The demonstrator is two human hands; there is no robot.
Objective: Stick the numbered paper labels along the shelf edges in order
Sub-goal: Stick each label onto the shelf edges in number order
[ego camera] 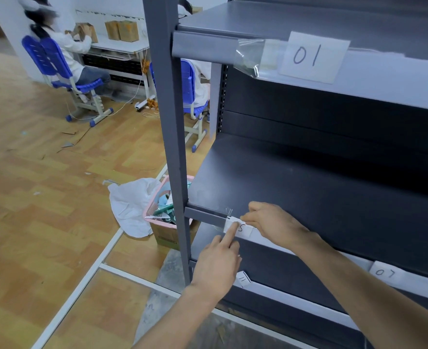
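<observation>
Middle shelf edge (203, 214), beside the left upright: a white paper label (245, 229) lies against it. The left hand (218, 263) presses the label with a straight index finger, its other fingers curled. The right hand (273, 224) touches the label's upper right part; whether it pinches or presses cannot be told. Label 01 (313, 56) is on the upper shelf edge.

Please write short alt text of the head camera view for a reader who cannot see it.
The left hand presses a paper label onto the middle shelf edge with its index finger, while the right hand holds the label's right end. A label marked 07 is further right on that edge, 01 on the upper edge, 11 on the lower edge.
</observation>
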